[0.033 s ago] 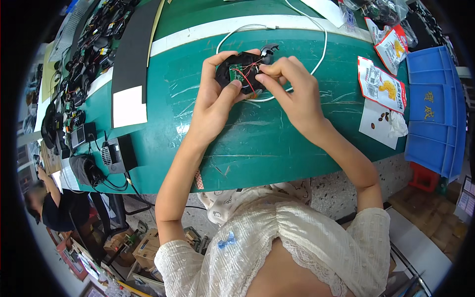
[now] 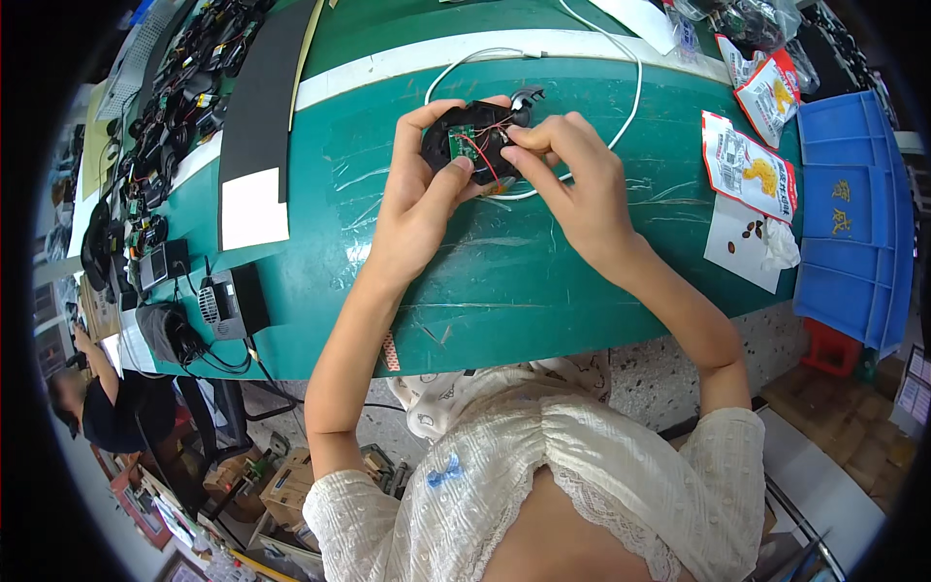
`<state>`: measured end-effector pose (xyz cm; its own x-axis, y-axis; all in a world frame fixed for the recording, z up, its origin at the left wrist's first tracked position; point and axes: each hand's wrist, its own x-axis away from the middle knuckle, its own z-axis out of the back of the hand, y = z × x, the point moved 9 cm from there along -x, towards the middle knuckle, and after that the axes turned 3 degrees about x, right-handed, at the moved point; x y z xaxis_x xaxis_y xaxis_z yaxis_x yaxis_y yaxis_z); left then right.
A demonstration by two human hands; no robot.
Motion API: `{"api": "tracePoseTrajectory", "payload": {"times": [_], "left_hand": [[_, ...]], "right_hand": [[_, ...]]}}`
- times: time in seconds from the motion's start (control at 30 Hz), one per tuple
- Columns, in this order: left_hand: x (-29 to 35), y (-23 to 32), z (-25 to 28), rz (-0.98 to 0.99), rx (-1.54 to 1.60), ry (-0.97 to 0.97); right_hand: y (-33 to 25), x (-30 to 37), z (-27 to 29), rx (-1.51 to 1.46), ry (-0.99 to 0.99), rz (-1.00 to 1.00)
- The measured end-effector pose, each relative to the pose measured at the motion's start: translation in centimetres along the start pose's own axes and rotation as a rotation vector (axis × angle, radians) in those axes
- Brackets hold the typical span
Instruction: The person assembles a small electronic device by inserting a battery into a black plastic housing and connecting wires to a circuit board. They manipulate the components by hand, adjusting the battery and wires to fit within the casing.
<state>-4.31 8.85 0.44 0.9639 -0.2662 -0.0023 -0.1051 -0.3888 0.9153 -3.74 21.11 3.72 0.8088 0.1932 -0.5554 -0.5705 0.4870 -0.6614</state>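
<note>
Over the far middle of the green table, my left hand [image 2: 424, 209] is closed around an opened black plastic housing [image 2: 439, 145], with its thumb on the near edge. Inside the housing sits a small green circuit board [image 2: 462, 143], with thin red wires [image 2: 477, 152] running across it. My right hand [image 2: 582, 184] is closed in a pinch at the housing's right side, thumb and forefinger close to the wires. What lies between those fingertips is too small to make out. A curved black part [image 2: 529, 97] sticks up at the housing's far right corner.
A white cable [image 2: 635, 87] loops behind my hands. Black electronic parts are heaped at the left, near a black box-shaped device [image 2: 233, 303]. At the right are red-and-white snack packets [image 2: 747, 167], paper with dark bits, and a blue crate [image 2: 853, 218]. Another person [image 2: 112, 412] is at far left.
</note>
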Motion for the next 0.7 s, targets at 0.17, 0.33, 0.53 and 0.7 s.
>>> {"api": "tracePoseTrajectory", "payload": {"times": [0.17, 0.33, 0.53, 0.7], "left_hand": [[0.0, -0.1, 0.4, 0.012, 0.035, 0.018], [-0.1, 0.0, 0.5, -0.002, 0.091, 0.036], [-0.1, -0.2, 0.5, -0.017, 0.046, 0.020], [-0.1, -0.6, 0.3, -0.021, 0.047, -0.005]], "right_hand": [[-2.1, 0.2, 0.0, 0.173, 0.053, 0.236], [-3.0, 0.7, -0.8, 0.352, 0.045, 0.319], [-3.0, 1.2, -1.1, 0.424, 0.032, 0.346], [-2.8, 1.5, -1.3, 0.481, 0.061, 0.380]]}}
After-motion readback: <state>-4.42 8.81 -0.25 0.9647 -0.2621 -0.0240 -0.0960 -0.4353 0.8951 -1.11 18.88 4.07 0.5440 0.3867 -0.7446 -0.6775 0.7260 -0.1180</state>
